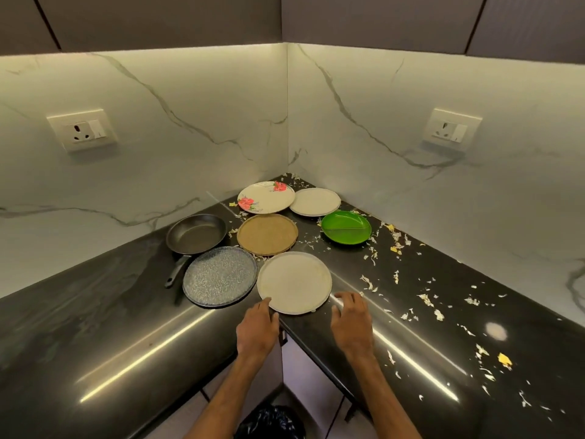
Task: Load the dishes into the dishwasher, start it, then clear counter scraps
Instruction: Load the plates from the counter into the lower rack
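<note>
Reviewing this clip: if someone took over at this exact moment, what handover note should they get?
Left hand: open, fingertips at the near rim of the nearest white plate.
Right hand: open, on the counter beside that plate, holding nothing.
On the counter: frying pan, blue speckled plate, brown plate, green plate, floral plate, far white plate; scraps lie to the right.
Done: nothing visibly loaded.
Left: load everything, start the dishwasher (not in view), clear the scraps.

White marble-look walls [190, 106] with grey veins meet in a corner [287, 122]. One white socket [81, 129] sits left of the corner, another socket [451, 128] right of it. Dark cabinets [158, 17] hang above it over a glowing light strip [158, 49]. The glossy dark table [110, 327] spreads below it.
</note>
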Motion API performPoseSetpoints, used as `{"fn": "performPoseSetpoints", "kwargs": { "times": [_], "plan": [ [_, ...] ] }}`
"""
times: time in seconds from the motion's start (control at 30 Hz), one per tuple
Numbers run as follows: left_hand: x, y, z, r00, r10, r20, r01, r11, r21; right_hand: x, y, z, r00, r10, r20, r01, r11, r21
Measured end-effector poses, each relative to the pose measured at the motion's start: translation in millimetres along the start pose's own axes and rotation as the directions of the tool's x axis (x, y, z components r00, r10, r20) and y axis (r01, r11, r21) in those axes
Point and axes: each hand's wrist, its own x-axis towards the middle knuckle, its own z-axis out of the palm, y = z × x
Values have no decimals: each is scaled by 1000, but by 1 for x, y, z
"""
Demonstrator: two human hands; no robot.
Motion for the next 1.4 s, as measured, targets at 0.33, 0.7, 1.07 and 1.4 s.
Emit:
{"fn": "performPoseSetpoints", "kwargs": {
  "times": [0.33,0.7,1.07,1.4],
  "plan": [
    [75,-26,29,914,-313,259,380,884,-271,33,-17,57,856,489,168,-516,788,336],
    [105,-28,54,809,-478,343,579,752,-316,81,-27,95,705,680,200,-707,653,272],
    [143,18,25,903,-340,263,407,474,-781,104,9,58,706,597,381,-662,364,655],
    [133,82,3,963,-79,259,261,15,-965,117,-7,15,844,275,460,-382,-294,876]
  ]
}}
